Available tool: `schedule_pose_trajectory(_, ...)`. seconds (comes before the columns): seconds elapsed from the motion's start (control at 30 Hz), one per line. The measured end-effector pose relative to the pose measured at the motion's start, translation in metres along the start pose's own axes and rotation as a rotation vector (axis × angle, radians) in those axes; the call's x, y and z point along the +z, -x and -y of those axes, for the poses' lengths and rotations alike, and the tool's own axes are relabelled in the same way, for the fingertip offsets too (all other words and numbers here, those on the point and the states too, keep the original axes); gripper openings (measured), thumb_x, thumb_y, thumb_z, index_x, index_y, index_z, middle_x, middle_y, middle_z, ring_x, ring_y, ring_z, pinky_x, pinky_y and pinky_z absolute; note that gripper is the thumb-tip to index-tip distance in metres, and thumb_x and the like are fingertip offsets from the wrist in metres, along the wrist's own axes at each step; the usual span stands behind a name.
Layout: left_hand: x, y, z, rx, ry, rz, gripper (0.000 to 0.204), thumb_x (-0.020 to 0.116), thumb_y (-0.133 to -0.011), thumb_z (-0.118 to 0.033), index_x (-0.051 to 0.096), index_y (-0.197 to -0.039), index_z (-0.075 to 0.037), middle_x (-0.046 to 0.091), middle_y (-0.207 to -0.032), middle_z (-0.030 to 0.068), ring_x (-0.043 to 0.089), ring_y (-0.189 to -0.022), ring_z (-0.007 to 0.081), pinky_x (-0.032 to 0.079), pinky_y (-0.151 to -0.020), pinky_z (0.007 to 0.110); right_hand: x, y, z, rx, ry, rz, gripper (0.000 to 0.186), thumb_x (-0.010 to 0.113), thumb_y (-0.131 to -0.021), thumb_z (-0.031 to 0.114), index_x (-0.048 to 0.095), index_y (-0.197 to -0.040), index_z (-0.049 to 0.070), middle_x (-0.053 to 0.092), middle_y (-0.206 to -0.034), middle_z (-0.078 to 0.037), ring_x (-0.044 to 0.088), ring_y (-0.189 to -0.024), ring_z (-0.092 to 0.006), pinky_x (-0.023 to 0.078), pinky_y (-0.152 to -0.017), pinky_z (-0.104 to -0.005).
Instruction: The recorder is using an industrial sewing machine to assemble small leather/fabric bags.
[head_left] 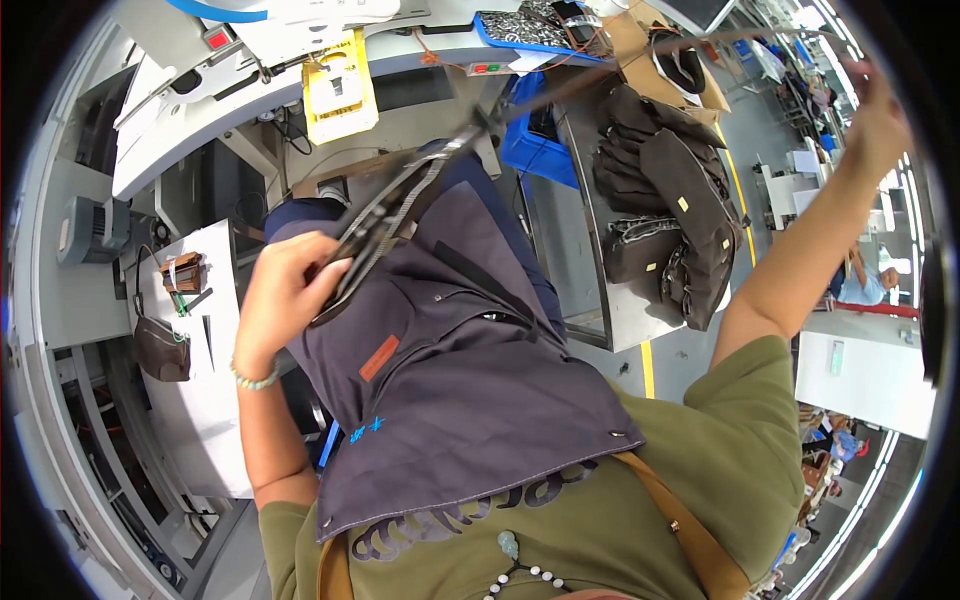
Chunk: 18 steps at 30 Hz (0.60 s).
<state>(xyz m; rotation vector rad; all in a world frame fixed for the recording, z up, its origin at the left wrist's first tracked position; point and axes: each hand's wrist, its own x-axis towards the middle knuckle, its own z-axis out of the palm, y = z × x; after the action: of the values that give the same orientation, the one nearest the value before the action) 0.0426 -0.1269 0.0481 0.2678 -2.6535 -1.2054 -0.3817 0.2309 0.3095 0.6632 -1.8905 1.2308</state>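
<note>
Head view is showing the person's left hand (290, 285) closing around one end of a long dark strap (400, 200), with the fingers (325, 265) curling over it near the chest. The strap is running up and to the right, thinning to a blurred line that is crossing above the tabletop (600, 300) toward the right hand (880, 115). The right hand is raised at arm's length near the upper right rim; it is lying at the far end of the strap line, but whether its fingers are pinching the strap or are spread cannot be told, as that area is blurred. A dark blue apron (450, 370) with an orange patch (378, 357) is hanging down the person's front, below the strap and over an olive green shirt (720, 450). A pile of dark bags (670, 200) is lying on the grey tabletop, to the right of the strap. A blue bin (535, 140) is standing just beside the tabletop's left edge, under the strap line. A yellow tag (338, 90) is hanging on the machine frame at the top, well apart from both hands. A small brown pouch (160, 345) is resting on a white surface (205, 400) to the left of the left forearm.
</note>
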Motion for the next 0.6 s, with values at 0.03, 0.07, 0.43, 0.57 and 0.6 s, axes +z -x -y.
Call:
schedule_pose_trajectory(0.03, -0.005, 0.002, -0.002, -0.092, 0.039, 0.000, 0.008, 0.068, -0.088, -0.001, 0.065, -0.094, 0.002, 0.045, -0.062, 0.0101, 0.045, -0.053, 0.0213, 0.038, -0.054, 0.033, 0.005, 0.032, 0.002, -0.066, -0.066, 0.189, 0.030, 0.053, -0.103, 0.017, 0.070, -0.120, 0.000, 0.072, -0.120, -0.008, 0.067, -0.107, -0.0186, 0.050, -0.101, -0.0327)
schedule_pose_trajectory(0.07, -0.007, 0.007, -0.004, -0.170, 0.077, -0.031, 0.020, 0.066, -0.089, 0.003, 0.069, -0.108, 0.001, 0.042, -0.060, 0.0051, 0.039, -0.054, 0.0131, 0.035, -0.053, 0.030, 0.007, 0.052, -0.013, -0.024, 0.108, 0.419, 0.029, 0.054, -0.105, 0.023, 0.072, -0.120, 0.007, 0.072, -0.114, -0.004, 0.066, -0.100, -0.0145, 0.050, -0.095, -0.0298)
schedule_pose_trajectory(0.43, 0.053, 0.022, 0.028, -0.440, 0.600, -0.027, 0.017, 0.059, -0.100, -0.002, 0.074, -0.107, 0.003, 0.063, -0.091, -0.0053, 0.050, -0.078, 0.0025, 0.039, -0.071, 0.019, 0.280, 0.274, -0.186, -0.080, 0.250, 0.429, 0.050, 0.073, -0.089, 0.027, 0.065, -0.132, 0.004, 0.061, -0.132, -0.022, 0.057, -0.123, -0.0360, 0.044, -0.108, -0.0463)
schedule_pose_trajectory(0.57, 0.060, 0.018, 0.022, -0.425, 0.547, -0.086, 0.016, 0.060, -0.100, -0.002, 0.074, -0.106, 0.003, 0.061, -0.089, -0.0036, 0.051, -0.080, 0.0034, 0.040, -0.072, 0.020, 0.327, 0.295, -0.163, -0.149, 0.240, 0.473, 0.046, 0.079, -0.080, 0.030, 0.073, -0.120, 0.008, 0.056, -0.127, -0.017, 0.043, -0.130, -0.0375, 0.035, -0.110, -0.0509)
schedule_pose_trajectory(0.6, 0.060, 0.018, 0.022, -0.448, 0.594, -0.208, 0.016, 0.060, -0.101, -0.003, 0.074, -0.106, 0.003, 0.064, -0.094, -0.0021, 0.056, -0.084, 0.0046, 0.043, -0.077, 0.020, 0.335, 0.297, -0.157, -0.110, 0.153, 0.454, 0.044, 0.081, -0.079, 0.031, 0.074, -0.116, 0.010, 0.055, -0.124, -0.016, 0.044, -0.127, -0.0369, 0.035, -0.108, -0.0505)
